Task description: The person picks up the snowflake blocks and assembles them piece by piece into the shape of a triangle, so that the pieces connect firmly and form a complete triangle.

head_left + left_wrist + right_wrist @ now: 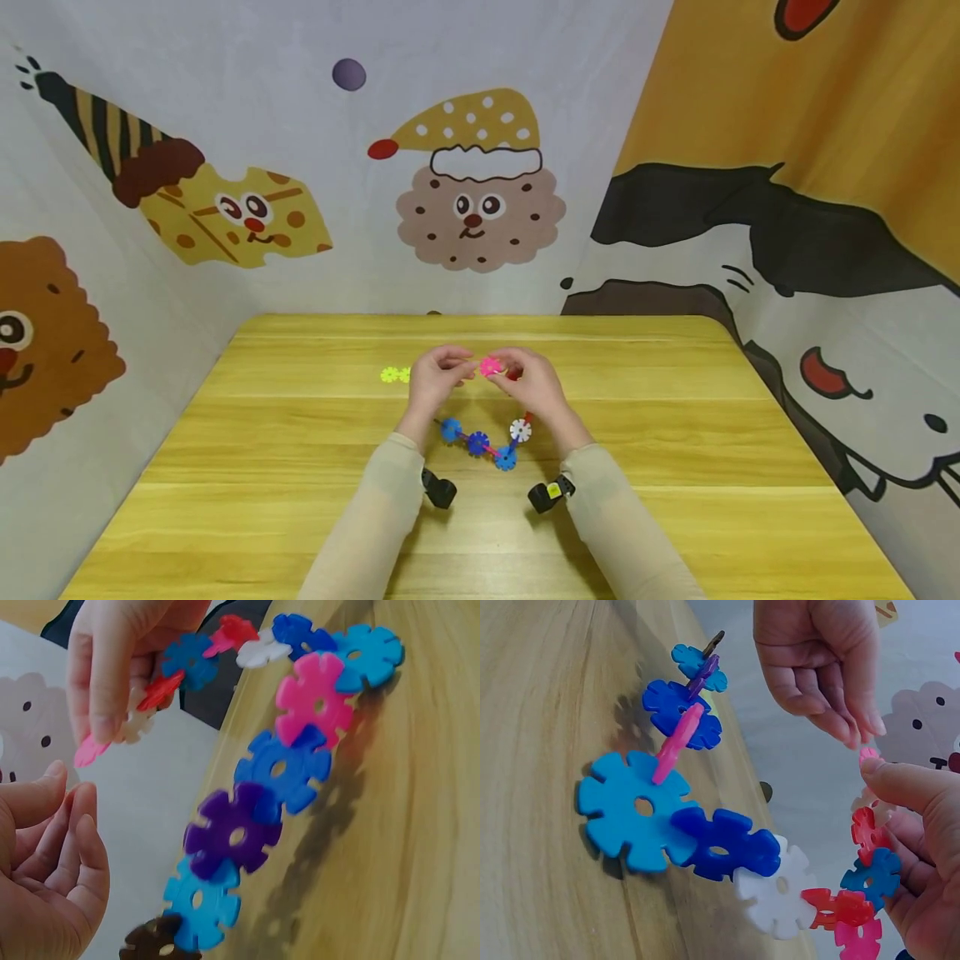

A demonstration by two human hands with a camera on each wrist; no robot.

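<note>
Snowflake chain (483, 443) sags in a loop over the wooden table (300, 467), its lowest discs near or touching the top. Going left to right: two yellow-green discs (395, 375) lie loose; the left hand (435, 382) has relaxed fingers, gripping nothing; the right hand (534, 385) pinches the chain's pink end disc (490, 367). Light, rigid plastic, likely floppy at the slotted joints; best held by a disc's edge

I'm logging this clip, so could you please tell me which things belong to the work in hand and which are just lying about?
In hand:
- snowflake-disc chain, held up by the right hand
- pink disc at its top end
- left hand, beside that disc

Lying about:
- yellow-green discs on the table
</note>
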